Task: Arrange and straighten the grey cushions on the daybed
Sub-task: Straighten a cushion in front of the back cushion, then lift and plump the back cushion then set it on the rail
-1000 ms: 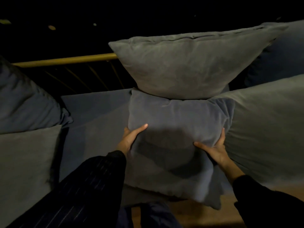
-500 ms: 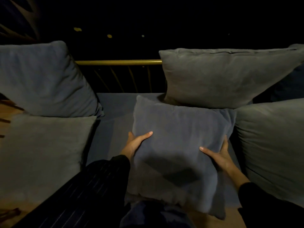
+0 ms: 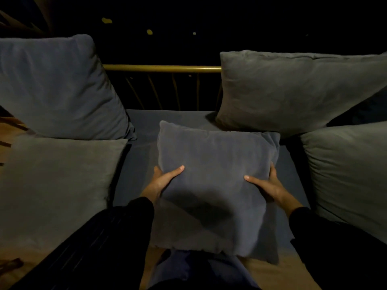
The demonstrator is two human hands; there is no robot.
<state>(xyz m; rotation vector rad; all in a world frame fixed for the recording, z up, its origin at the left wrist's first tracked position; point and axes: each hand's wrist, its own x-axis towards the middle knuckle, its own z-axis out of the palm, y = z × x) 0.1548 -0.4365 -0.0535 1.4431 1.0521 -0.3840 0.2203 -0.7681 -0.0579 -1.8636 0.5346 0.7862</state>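
I hold a small square grey cushion (image 3: 215, 164) over the middle of the daybed's grey mattress (image 3: 138, 164). My left hand (image 3: 162, 181) grips its left edge and my right hand (image 3: 267, 186) grips its right edge, thumbs on the front face. Two larger grey cushions sit on the left: one upright at the back (image 3: 56, 88), one flatter in front (image 3: 56, 185). On the right, one cushion (image 3: 297, 88) leans against the back and another (image 3: 351, 172) lies in front of it.
A brass rail (image 3: 161, 68) with thin spindles runs along the back of the daybed between the rear cushions. Beyond it is dark. Wooden floor (image 3: 278, 275) shows at the bottom, with my legs below the held cushion.
The view has swung left, bringing the two left cushions into sight. The held cushion has come away from the right rear cushion toward the middle of the daybed. Both hands keep their grip.
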